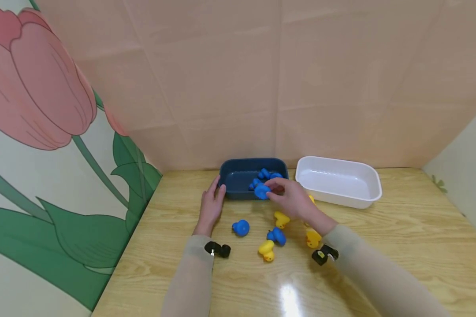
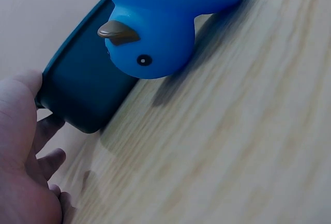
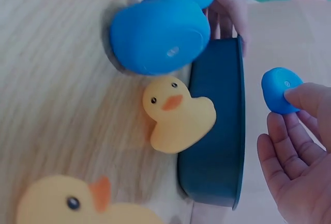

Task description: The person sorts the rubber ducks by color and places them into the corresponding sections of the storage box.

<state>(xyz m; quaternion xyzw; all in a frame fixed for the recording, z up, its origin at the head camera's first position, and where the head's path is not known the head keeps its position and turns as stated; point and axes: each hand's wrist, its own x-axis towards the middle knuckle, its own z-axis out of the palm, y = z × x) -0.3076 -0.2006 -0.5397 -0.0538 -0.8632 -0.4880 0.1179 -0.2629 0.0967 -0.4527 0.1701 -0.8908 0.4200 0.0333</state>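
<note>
Sleeves point(image 1: 192, 273) first, since they're closest to our head camera: two beige ones, each with a black clip-on gadget point(image 1: 224, 251) at the wrist. Past the cuffs, our left hand point(image 1: 211, 207) is open, fingers relaxed against the left end of the dark blue tray point(image 1: 238, 195), while our right hand point(image 1: 292, 199) is pinching a blue duck point(image 1: 262, 191) between thumb and fingertips, right by that tray's front rim.

So what could bite us? That pinch looks pretty light, and the smooth round body could pop out, clip the rim and end up on the table point(image 1: 238, 286). More blue ducks point(image 1: 265, 173) are bunched toward the tray's right end, so one dropped on top could bounce off them. We'd also watch our right sleeve: it passes close to the loose yellow ducks point(image 1: 313, 238), and a low swing would knock them about. And if the left hand shoves too hard, the tray could skid toward the white tray point(image 1: 343, 199) beside it.

Brands? Nothing we can read. Our right wrist view shows a small pale mark point(image 3: 172, 51) on a loose blue duck point(image 3: 150, 30) and another on the held one, both too blurry to make out.
</note>
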